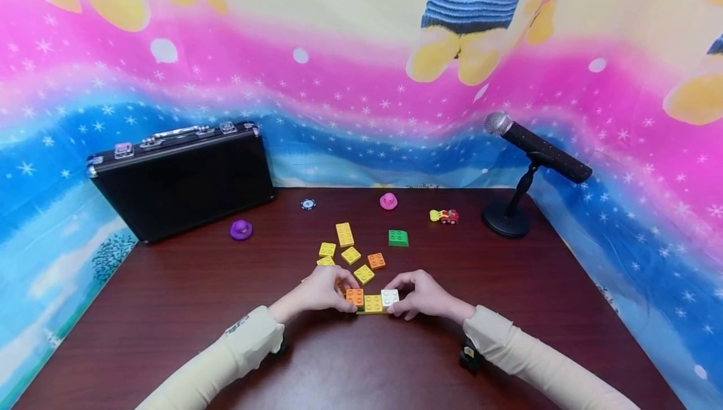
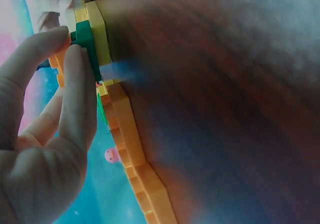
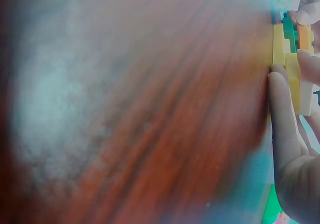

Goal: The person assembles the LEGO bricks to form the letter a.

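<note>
Near the middle of the table, my left hand [image 1: 327,289] pinches an orange brick [image 1: 354,297] at the left end of a small stacked brick build. A green brick [image 2: 86,42] sits directly beneath the orange one, above a long yellow brick [image 2: 100,33] at the bottom. On the build's right end, my right hand [image 1: 425,295] grips a white brick [image 1: 390,297] with thumb and fingers. The right wrist view shows another yellow brick [image 3: 292,78] under the white one. Yellow studs [image 1: 373,302] show between the two ends. My hands hide parts of the stack.
Beyond the hands lie several loose yellow bricks [image 1: 351,255], an orange brick [image 1: 376,260] and a green brick [image 1: 398,238]. Farther back are a purple duck [image 1: 241,230], pink duck [image 1: 388,201], poker chip [image 1: 307,204], toy vehicle [image 1: 446,216], black case [image 1: 186,184] and microphone stand [image 1: 506,218].
</note>
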Action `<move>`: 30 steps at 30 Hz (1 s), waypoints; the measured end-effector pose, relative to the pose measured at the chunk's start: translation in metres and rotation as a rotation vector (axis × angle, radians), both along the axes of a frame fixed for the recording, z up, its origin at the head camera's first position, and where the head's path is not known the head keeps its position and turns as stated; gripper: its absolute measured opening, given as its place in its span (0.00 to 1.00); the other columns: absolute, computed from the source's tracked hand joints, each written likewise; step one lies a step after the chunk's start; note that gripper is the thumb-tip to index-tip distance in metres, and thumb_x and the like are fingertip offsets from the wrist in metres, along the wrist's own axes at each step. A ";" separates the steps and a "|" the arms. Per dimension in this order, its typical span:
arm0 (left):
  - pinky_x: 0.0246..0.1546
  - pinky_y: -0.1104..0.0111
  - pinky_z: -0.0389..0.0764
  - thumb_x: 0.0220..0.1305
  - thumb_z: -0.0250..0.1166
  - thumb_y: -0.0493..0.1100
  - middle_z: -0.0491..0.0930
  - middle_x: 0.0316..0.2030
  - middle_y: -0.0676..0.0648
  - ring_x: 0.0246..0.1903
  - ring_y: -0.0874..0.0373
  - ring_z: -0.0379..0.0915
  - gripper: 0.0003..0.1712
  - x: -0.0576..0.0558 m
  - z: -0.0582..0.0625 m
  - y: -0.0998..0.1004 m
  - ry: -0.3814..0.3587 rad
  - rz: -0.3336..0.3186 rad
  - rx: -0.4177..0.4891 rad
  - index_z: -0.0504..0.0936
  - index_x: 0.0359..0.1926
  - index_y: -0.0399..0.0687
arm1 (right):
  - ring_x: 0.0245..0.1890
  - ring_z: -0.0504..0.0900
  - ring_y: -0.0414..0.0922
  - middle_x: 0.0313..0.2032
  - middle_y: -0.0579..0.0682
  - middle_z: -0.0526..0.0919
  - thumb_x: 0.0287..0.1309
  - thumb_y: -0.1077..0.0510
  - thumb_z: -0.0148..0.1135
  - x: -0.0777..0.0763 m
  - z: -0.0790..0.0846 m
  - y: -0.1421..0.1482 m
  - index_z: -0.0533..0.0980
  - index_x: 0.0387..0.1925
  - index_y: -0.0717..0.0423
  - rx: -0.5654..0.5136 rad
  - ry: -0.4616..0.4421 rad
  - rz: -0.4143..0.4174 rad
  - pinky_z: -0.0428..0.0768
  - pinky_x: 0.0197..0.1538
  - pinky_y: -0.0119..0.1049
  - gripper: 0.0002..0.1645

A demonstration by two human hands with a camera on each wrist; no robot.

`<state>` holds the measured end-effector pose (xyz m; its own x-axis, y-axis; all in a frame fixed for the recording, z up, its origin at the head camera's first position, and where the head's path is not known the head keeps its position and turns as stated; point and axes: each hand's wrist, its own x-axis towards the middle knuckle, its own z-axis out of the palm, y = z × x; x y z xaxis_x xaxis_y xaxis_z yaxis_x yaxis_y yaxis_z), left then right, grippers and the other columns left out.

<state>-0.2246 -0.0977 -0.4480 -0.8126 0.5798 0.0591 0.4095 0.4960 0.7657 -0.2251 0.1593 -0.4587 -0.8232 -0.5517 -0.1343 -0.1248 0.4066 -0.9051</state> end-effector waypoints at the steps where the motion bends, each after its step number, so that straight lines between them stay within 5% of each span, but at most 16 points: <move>1: 0.23 0.72 0.75 0.36 0.75 0.44 0.78 0.26 0.56 0.23 0.64 0.72 0.18 0.001 0.000 0.001 0.023 0.006 -0.017 0.82 0.33 0.49 | 0.24 0.82 0.46 0.35 0.53 0.78 0.39 0.58 0.73 0.000 0.000 0.000 0.80 0.39 0.52 0.004 0.002 -0.003 0.79 0.23 0.43 0.20; 8: 0.25 0.72 0.72 0.36 0.75 0.47 0.76 0.26 0.56 0.29 0.58 0.70 0.17 0.003 0.002 0.003 0.087 0.016 -0.067 0.82 0.32 0.51 | 0.24 0.82 0.46 0.35 0.53 0.78 0.40 0.59 0.72 0.004 0.005 -0.001 0.79 0.40 0.54 0.009 0.018 -0.001 0.79 0.23 0.42 0.20; 15: 0.21 0.71 0.77 0.39 0.74 0.43 0.78 0.27 0.54 0.29 0.58 0.74 0.17 0.005 0.001 0.003 -0.011 0.016 -0.011 0.82 0.34 0.49 | 0.24 0.82 0.46 0.34 0.53 0.78 0.38 0.57 0.73 0.000 -0.002 0.000 0.80 0.39 0.51 0.010 0.021 0.004 0.79 0.22 0.43 0.20; 24: 0.38 0.66 0.76 0.38 0.74 0.45 0.82 0.29 0.59 0.36 0.63 0.76 0.15 0.003 0.001 0.004 0.040 0.029 -0.043 0.83 0.32 0.53 | 0.24 0.82 0.46 0.35 0.53 0.78 0.40 0.60 0.72 0.001 0.000 -0.001 0.79 0.40 0.54 0.004 0.001 -0.010 0.79 0.23 0.43 0.20; 30: 0.36 0.68 0.76 0.39 0.74 0.43 0.82 0.28 0.57 0.33 0.64 0.75 0.14 0.005 -0.001 0.005 0.026 0.027 -0.029 0.82 0.31 0.50 | 0.25 0.82 0.50 0.35 0.56 0.78 0.42 0.63 0.70 0.009 0.015 -0.004 0.78 0.41 0.60 -0.008 -0.012 -0.005 0.79 0.24 0.46 0.19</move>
<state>-0.2199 -0.0925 -0.4485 -0.8266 0.5591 0.0637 0.4148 0.5289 0.7404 -0.2165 0.1550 -0.4435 -0.8243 -0.5485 -0.1400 -0.1116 0.3999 -0.9098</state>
